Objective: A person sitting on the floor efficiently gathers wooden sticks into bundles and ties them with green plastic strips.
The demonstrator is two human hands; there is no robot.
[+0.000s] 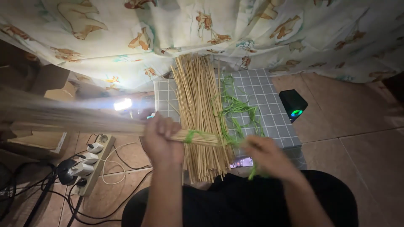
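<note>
My left hand (pixel 162 141) grips a bundle of thin straw-coloured sticks (pixel 84 120) that runs off to the left, blurred. A green strip (pixel 191 135) is wound around the bundle just right of that hand. My right hand (pixel 265 155) is closed on the green strip's loose end, near my lap. A larger heap of loose sticks (pixel 198 105) lies lengthwise under the bundle on a grey gridded mat (pixel 269 109). More green strips (pixel 237 107) lie tangled on the mat to the right of the heap.
A patterned cloth (pixel 210 29) hangs across the back. A small black speaker (pixel 293 104) with a green light stands right of the mat. A power strip (pixel 90 162) with plugs and cables lies on the tiled floor at left, beside a cardboard box (pixel 50 84) and a bright lamp (pixel 123 104).
</note>
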